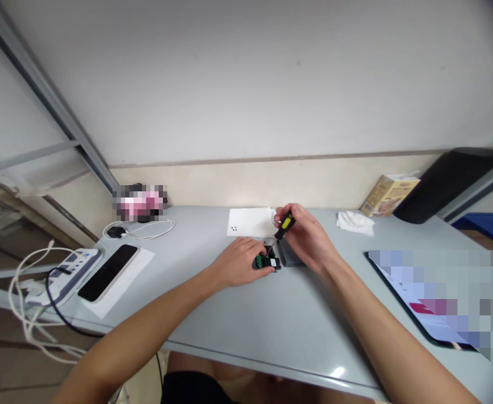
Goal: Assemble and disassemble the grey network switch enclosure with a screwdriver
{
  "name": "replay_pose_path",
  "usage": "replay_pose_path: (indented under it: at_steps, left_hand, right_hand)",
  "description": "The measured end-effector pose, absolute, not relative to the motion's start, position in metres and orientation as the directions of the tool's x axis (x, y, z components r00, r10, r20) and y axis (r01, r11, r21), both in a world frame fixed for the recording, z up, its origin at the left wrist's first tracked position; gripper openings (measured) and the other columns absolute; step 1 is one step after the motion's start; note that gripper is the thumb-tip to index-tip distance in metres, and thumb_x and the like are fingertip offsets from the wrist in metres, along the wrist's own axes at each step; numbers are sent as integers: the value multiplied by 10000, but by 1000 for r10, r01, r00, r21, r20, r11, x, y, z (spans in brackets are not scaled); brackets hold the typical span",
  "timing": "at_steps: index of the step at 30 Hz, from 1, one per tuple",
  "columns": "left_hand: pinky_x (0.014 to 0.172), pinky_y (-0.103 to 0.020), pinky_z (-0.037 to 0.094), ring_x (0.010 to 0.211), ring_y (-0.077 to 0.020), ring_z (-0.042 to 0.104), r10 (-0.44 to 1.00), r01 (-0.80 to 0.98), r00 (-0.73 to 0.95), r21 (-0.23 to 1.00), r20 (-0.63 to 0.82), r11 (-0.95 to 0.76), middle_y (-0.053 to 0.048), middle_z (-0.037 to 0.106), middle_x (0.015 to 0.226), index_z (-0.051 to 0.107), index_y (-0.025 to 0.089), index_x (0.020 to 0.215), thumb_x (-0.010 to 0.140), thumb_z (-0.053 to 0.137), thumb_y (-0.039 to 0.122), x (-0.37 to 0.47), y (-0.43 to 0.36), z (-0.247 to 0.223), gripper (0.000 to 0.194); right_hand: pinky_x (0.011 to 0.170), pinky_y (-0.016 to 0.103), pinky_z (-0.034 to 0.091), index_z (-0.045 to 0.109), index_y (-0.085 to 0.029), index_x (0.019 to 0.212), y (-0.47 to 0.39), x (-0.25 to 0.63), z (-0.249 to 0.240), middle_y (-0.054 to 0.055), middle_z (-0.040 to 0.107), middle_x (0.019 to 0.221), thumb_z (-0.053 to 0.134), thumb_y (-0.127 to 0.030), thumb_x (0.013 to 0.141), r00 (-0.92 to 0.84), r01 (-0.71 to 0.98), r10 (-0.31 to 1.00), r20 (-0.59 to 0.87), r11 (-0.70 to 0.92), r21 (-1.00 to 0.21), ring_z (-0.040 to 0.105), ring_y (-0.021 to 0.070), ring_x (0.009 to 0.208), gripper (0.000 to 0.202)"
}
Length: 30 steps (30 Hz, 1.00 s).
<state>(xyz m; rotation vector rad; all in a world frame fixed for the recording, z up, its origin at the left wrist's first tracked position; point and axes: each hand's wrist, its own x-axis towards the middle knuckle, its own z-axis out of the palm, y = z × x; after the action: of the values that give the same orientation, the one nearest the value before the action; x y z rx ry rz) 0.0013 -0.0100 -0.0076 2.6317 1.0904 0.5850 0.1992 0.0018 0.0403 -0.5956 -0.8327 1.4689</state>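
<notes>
The right hand's fingers [296, 210] are wrapped around the black-and-yellow plastic handle of a slim screwdriver [286, 224], gripping it high and tilted, presumably so that its thin metal shaft can be aimed down and to the left without the knuckles blocking the view. The left hand [242, 262] grasps a small black device with an exposed green circuit board [271, 262], thumb along the near edge and the other fingers towards the far side, probably to brace it against turning. The device thus lies low at the bench surface, between the left thumb and fingers and below the right hand, with the shaft reaching towards it; whether the tip touches cannot be made out. Just beside the device, partly under the right hand, sits a dark grey box-like block [291, 257]. Beyond the hands, a flat white sheet of paper [250, 221] carries a cluster of tiny dark pieces [234, 228], perhaps set there because they show up well against white. Farther out on the pale grey, smooth bench [229, 320] are a crumpled white tissue [355, 222] at the right and a black-screened phone [109, 273] at the left.
</notes>
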Motion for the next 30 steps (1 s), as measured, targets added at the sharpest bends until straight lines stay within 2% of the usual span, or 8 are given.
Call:
replay_pose_path:
  at_steps: [4, 7, 10, 14, 22, 24, 28, 30]
  left_hand:
    - [1003, -440, 532, 1071, -271, 713, 717, 624, 640, 358, 276, -695, -63, 775, 1117, 629, 217, 973, 920, 776, 474, 1, -10, -8, 301]
    - [996, -433, 536, 1071, -272, 709, 714, 621, 641, 355, 284, -699, -72, 773, 1115, 631, 214, 977, 916, 780, 478, 1, -10, -8, 308]
    - [995, -427, 534, 1068, -266, 708, 711, 617, 644, 358, 281, -700, -70, 773, 1096, 634, 213, 976, 924, 774, 473, 1, -10, -8, 300]
    - [1009, -429, 529, 1088, -272, 706, 712, 622, 647, 351, 275, -700, -76, 774, 1125, 637, 212, 941, 918, 777, 492, 1, -9, -10, 314]
    - [1010, -432, 531, 1113, -276, 707, 705, 617, 650, 345, 284, -707, -79, 772, 1181, 642, 208, 932, 922, 775, 496, 0, -8, -11, 317]
    - [1008, -432, 534, 1105, -273, 710, 705, 614, 652, 351, 280, -707, -77, 773, 1180, 643, 210, 936, 925, 773, 491, 0, -9, -10, 310]
    - [1010, -433, 534, 1095, -271, 711, 706, 618, 654, 346, 272, -705, -77, 776, 1169, 644, 207, 929, 923, 776, 491, 1, -9, -9, 313]
    - [1010, -432, 534, 1091, -270, 711, 710, 624, 651, 343, 269, -702, -73, 777, 1165, 646, 210, 924, 922, 776, 494, 1, -9, -9, 312]
  right_hand:
    - [716, 267, 529, 580, -243, 751, 2, 201, 39, -5, 701, 903, 982, -461, 675, -40, -587, 990, 133, 84, -805, 648, 138, 801, 463]
    - [550, 243, 424, 495, -246, 720, 3, 201, 40, -67, 470, 627, 973, -466, 694, -51, -598, 985, 167, 104, -795, 454, 100, 565, 527]
    - [508, 250, 378, 510, -252, 720, 3, 200, 42, -79, 306, 592, 910, -554, 754, -44, -604, 984, 174, 113, -789, 330, 102, 520, 503]
    - [576, 286, 460, 648, -257, 831, 4, 200, 44, -44, 400, 651, 805, -592, 834, -85, -645, 988, 130, 45, -763, 439, 128, 587, 370]
    - [731, 284, 550, 604, -246, 783, 3, 200, 37, 3, 692, 916, 954, -531, 681, -25, -603, 994, 103, 67, -795, 645, 146, 789, 463]
    - [635, 268, 517, 550, -249, 755, 3, 200, 36, -24, 645, 794, 956, -554, 677, -39, -602, 993, 108, 63, -796, 596, 124, 674, 514]
    - [491, 247, 388, 519, -248, 716, 3, 199, 38, -81, 316, 582, 858, -633, 779, -75, -614, 985, 154, 76, -786, 348, 93, 490, 516]
    - [527, 270, 429, 612, -261, 807, 3, 199, 41, -62, 358, 615, 775, -663, 845, -87, -621, 984, 154, 67, -781, 399, 114, 524, 435]
